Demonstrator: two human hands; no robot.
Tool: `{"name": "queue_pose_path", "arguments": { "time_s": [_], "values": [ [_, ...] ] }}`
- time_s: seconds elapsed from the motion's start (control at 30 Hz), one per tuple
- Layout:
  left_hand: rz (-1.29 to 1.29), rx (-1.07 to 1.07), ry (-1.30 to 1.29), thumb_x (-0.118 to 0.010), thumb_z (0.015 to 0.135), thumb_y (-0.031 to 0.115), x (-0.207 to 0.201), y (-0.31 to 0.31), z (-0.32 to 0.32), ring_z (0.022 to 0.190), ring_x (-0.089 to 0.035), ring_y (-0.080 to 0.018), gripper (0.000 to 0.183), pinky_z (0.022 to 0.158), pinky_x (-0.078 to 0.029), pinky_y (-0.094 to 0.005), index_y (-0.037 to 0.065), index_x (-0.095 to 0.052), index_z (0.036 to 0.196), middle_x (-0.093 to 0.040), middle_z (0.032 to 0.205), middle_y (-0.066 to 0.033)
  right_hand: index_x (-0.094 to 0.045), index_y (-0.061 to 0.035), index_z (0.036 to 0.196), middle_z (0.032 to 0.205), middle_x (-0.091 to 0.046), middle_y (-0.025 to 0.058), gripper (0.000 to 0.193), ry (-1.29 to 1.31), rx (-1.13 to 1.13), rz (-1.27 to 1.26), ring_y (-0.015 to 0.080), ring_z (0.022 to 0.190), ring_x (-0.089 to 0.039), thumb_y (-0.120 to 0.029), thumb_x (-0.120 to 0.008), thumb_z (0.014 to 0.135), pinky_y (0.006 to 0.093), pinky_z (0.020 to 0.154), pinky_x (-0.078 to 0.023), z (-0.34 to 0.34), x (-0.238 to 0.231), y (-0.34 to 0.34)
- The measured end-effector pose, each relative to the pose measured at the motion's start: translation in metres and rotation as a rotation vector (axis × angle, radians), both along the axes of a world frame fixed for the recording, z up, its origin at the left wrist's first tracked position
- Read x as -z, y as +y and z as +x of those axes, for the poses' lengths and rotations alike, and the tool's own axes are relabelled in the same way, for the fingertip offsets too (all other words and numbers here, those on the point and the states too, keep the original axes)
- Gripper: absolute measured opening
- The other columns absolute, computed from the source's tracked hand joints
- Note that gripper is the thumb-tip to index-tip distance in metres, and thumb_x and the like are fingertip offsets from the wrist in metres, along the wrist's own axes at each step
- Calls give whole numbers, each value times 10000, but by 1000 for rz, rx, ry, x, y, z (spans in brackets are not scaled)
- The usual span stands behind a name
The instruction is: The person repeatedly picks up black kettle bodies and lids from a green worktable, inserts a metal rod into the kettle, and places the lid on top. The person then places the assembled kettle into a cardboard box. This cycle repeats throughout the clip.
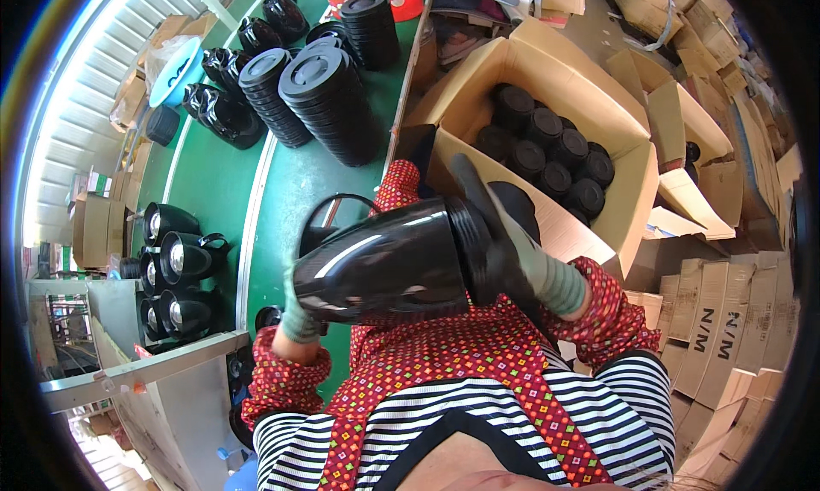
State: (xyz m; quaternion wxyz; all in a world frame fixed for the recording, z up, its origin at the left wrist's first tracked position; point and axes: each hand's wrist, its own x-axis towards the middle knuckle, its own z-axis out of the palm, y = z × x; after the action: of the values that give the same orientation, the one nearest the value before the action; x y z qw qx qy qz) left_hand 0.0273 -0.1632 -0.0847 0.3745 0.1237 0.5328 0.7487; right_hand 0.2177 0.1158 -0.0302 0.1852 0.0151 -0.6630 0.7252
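Note:
A large glossy black jug [384, 265] lies sideways in front of my chest, a thin loop handle [335, 202] at its far side. My left hand [297, 307], in a pale green glove, holds the jug's left end; its fingers are mostly hidden behind the body. At the opposite, ribbed end, my right hand [504, 222], in a grey-green glove, grips round the rim with fingers pointing away from me. Whether a separate black base piece sits under that palm, I cannot tell.
Stacks of black round lids [320, 77] and black jug parts [224, 115] stand on the green table [286, 179]. More jugs [184, 260] are grouped at left. An open carton [628, 205] of black round-ended items [547, 128] stands at right, near flat cartons [709, 329].

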Motion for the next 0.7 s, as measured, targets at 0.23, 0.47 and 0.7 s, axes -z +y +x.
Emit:
{"name": "queue_pose_path", "arguments": {
  "time_s": [0.23, 0.47, 0.7],
  "values": [
    [227, 428, -183, -576, 1082, 156, 12, 12, -9, 1277, -658, -305, 479, 1081, -569, -435, -23, -479, 1515, -586, 1478, -222, -474, 14, 1539, 1607, -382, 285, 853, 152, 99, 354, 436, 1502, -381, -565, -669, 943, 494, 1233, -282, -1, -12, -3],
    [144, 463, -141, -569, 1091, 176, 43, 21, 1, 1407, -546, -314, 532, 1156, -489, -484, 22, -419, 1577, -475, 1587, -205, -319, -55, 1652, 1692, -247, 250, 1348, 117, -101, 601, 443, 1563, -267, -596, -970, 603, 532, 1245, -264, 9, -51, 13],
    [321, 508, -679, -526, 1105, 294, 79, 15, 24, 1471, -473, -341, 605, 1209, -435, -479, 53, -333, 1627, -394, 1646, -201, -394, -109, 1629, 1576, -391, 262, 1202, 13, -40, 833, 454, 1439, -401, -584, -929, 663, 585, 1186, -331, 33, -21, 7]
  ]
}}
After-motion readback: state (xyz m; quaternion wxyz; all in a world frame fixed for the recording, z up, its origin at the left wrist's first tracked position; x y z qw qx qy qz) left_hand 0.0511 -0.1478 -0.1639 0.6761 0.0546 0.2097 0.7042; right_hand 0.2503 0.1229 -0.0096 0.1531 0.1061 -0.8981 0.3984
